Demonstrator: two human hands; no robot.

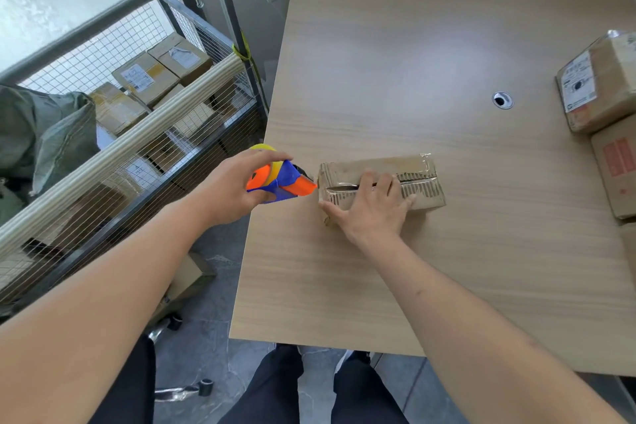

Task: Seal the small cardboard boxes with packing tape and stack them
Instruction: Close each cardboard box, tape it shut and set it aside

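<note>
Head view showed a small, battered cardboard box (382,182) lying on the bench (413,62) near its left edge, its top seam partly covered with glossy tape and the flaps still gaping a little along the middle. The right hand (373,206) lay flat on top of it, fingers (385,182) spread across the seam and the thumb hooked over the near left corner. The left hand (234,182) was wrapped shut around an orange and blue tape dispenser (280,181), held out past the bench edge with its nose just beside the box's left end; whether tape bridged the two could not be told.

Several things looked likely to go awry. With the dispenser so close to the right hand's thumb, its cutting edge could catch skin if it was drawn across carelessly. The crumpled cardboard might let tape wrinkle or lift, leaving the seam open. Because the box sat close to the edge, a hard pull toward the left could drag it off over the wire cage (137,134) of parcels. Two larger boxes (605,120) sat stacked well apart at the right, so the stack was still to be joined.
</note>
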